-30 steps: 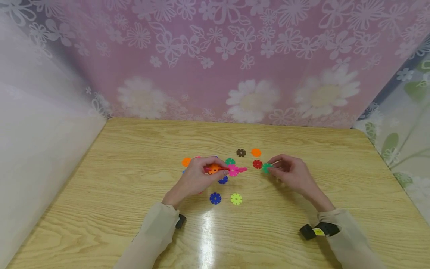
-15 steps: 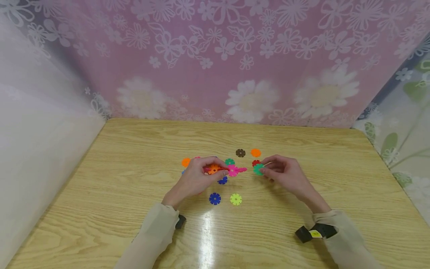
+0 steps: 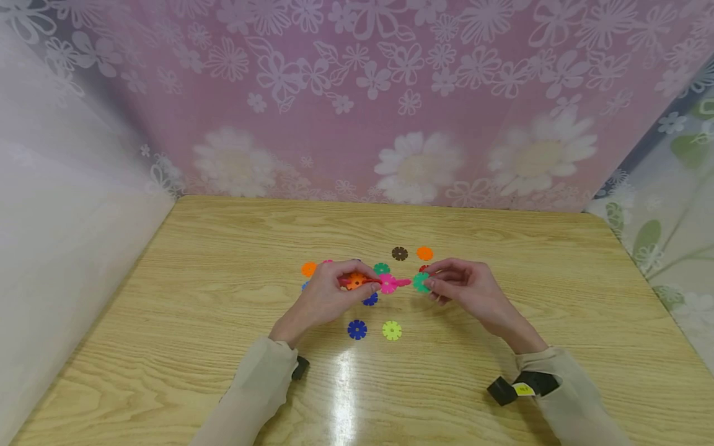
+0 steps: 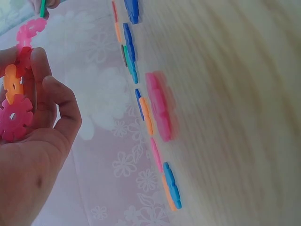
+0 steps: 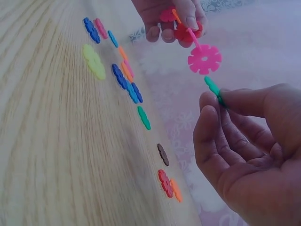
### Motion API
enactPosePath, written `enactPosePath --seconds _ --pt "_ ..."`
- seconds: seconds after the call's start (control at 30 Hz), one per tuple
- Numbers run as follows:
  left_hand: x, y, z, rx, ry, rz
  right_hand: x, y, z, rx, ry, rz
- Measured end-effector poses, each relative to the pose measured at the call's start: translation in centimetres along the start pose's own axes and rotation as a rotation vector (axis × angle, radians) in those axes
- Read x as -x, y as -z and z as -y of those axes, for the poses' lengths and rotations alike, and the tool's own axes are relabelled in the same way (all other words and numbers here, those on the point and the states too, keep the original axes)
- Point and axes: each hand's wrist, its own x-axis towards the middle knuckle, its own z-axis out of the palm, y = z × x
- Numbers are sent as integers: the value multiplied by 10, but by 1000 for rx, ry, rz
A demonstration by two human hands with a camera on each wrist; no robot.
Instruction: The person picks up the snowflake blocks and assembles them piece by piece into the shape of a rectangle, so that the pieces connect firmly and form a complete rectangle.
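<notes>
My left hand (image 3: 329, 290) grips a chain of notched plastic discs slotted together, in pink, orange and red. In the left wrist view an orange disc (image 4: 13, 84) and a pink disc (image 4: 22, 123) show along the palm, with the thumb and fingers at a red disc. The chain's free end, a pink disc (image 5: 212, 55), points to the right. My right hand (image 3: 471, 286) pinches a green notched disc (image 3: 421, 282) by its edge. Its free edge stands close to the pink end disc, with a narrow gap in the right wrist view.
Loose discs lie flat on the wooden table (image 3: 446, 384): navy (image 3: 357, 329) and yellow-green (image 3: 392, 330) in front, brown (image 3: 400, 253) and orange (image 3: 425, 253) behind. A red disc (image 5: 165, 183) is partly hidden by my right hand in the head view. Several more lie around my left hand.
My right hand has moved left with the green disc, from beside the red disc to close by the chain's pink end. The left hand and chain have stayed nearly still.
</notes>
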Motion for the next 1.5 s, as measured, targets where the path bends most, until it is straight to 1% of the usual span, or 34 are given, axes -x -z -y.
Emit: enactPosePath --seconds 0.13,0.37,0.53,0.73,0.97,1.13,1.23,1.4,1.5 --pt "0 0 0 13 -2 7 0 -1 1 -19 -6 11" --pt "-1 -1 1 39 -28 27 1 -3 4 -43 -9 25" --pt "-1 -2 1 36 -25 30 1 -3 4 -58 -11 29" --pt "-1 -2 2 16 -33 20 0 -7 5 -87 -13 22" --pt "-2 -3 2 -1 -36 -6 -1 -13 8 -128 3 0" --pt "-2 -3 4 2 -25 -23 -3 -17 9 -138 -3 -21" --pt "-3 -3 3 4 -33 -31 -4 -18 9 -152 -2 -23" --pt "-3 -3 3 -1 -34 -30 -6 -21 9 -168 0 -29" --pt "-2 -2 2 -4 -15 -22 -7 -22 9 -166 -1 -29"
